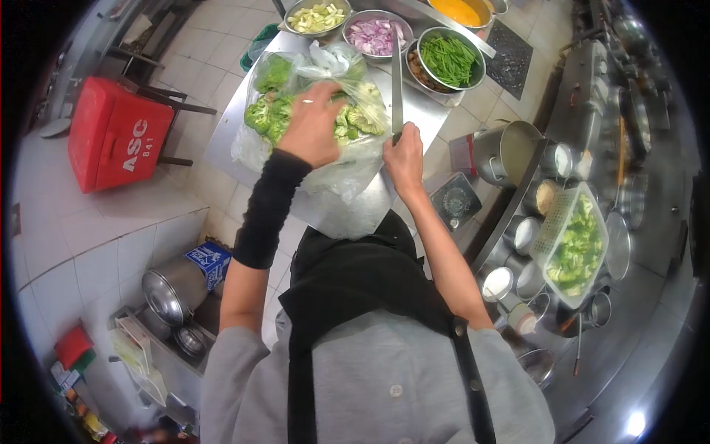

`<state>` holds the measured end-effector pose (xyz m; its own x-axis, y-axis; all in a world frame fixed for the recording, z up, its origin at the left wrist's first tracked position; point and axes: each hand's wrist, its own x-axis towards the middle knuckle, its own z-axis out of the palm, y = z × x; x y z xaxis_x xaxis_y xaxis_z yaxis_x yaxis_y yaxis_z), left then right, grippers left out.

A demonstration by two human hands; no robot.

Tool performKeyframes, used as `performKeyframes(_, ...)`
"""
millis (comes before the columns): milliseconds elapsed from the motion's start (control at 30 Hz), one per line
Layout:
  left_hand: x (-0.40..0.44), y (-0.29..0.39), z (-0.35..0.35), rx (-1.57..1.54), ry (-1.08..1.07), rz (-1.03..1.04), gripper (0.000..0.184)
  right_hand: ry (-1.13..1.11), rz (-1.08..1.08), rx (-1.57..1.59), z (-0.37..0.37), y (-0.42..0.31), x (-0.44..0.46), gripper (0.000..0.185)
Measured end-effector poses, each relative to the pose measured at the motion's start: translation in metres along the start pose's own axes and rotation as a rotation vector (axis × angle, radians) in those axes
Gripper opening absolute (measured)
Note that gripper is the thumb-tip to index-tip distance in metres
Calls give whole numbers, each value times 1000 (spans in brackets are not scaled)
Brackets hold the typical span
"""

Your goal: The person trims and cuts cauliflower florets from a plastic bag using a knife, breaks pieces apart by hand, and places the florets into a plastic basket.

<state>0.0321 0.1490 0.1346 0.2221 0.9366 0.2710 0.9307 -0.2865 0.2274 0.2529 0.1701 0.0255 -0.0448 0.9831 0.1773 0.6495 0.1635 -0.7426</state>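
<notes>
While the fingers of my right hand (pixel 404 157) curl closed round the handle of a long-bladed knife (pixel 398 89), those of my left hand (pixel 313 127) spread, slightly bent, over broccoli florets (pixel 279 117); I cannot tell whether they have hold of one. Under that left palm, the florets lie in and around a crumpled clear plastic bag (pixel 351 176) on a metal table (pixel 225 142). My knife points away from me, just right of the bag. Beyond my left fingertips sit pale green chunks (pixel 316 16); past the blade's tip, chopped purple onion (pixel 367 37); ahead and right of my right knuckles, cut green vegetable strips (pixel 450 59), each in a metal bowl. Well right of my right fingers, a perforated basket (pixel 550 228) bears more broccoli; well left of my left fingers stands a red box (pixel 111 140).
</notes>
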Motion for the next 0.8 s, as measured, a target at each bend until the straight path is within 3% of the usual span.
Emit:
performKeyframes(67, 23, -5, 39, -274, -154, -45, 45, 4, 47, 38, -9, -7, 2, 25)
performKeyframes(100, 40, -2, 56, -135, -359, -163, 28, 1, 69, 60, -14, -12, 2, 24)
performKeyframes(167, 58, 13, 74, 113, -539, -302, 34, 29, 73, 66, -20, -20, 6, 24)
performKeyframes(233, 62, 12, 115, 252, -432, -294, 43, 45, 78, 59, -28, -27, 9, 24)
performKeyframes(433, 57, 23, 119, 31, -437, -372, 56, 49, 52, 89, -28, -10, 9, 25)
performKeyframes(567, 13, 39, 89, -111, 86, -265, 56, 12, 67, 98, -30, -7, 4, 25)
performKeyframes(667, -16, 54, 18, -480, 254, -350, 62, 3, 40, 76, -31, -9, 4, 25)
performKeyframes(767, -43, 49, -30, -1041, 248, -615, 67, -15, 18, 44, -26, -2, 7, 26)
performKeyframes(800, -50, 45, -41, -996, 302, -580, 63, -50, 55, 50, -26, -3, 7, 28)
